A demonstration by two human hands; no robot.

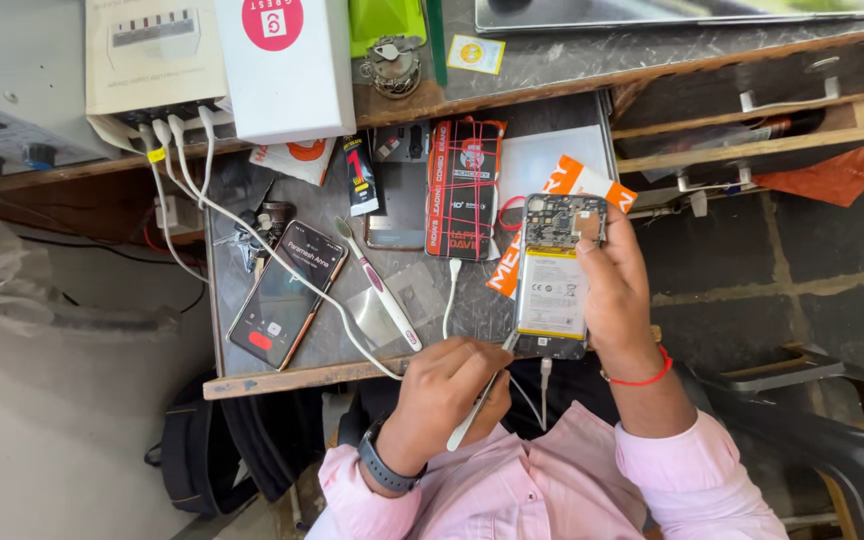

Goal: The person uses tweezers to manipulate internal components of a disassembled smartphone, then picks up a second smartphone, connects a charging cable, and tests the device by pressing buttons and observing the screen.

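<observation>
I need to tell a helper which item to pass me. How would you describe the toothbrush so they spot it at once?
Look at the pulled-out grey drawer tray under the desk edge. Between the lit phone on its left and the opened phone in the right hand, the toothbrush lies slanted: the only slim white-and-pink handle with bristles.

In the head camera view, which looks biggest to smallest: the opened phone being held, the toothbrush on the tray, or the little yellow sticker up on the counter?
1. Opened phone, in the right hand.
2. Toothbrush: about as long, far thinner.
3. Yellow sticker.
The phone is held nearer the camera, which flatters it.

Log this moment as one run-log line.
right hand: holds opened phone | left hand: holds white tool | nearby: toothbrush, ringing phone
</observation>
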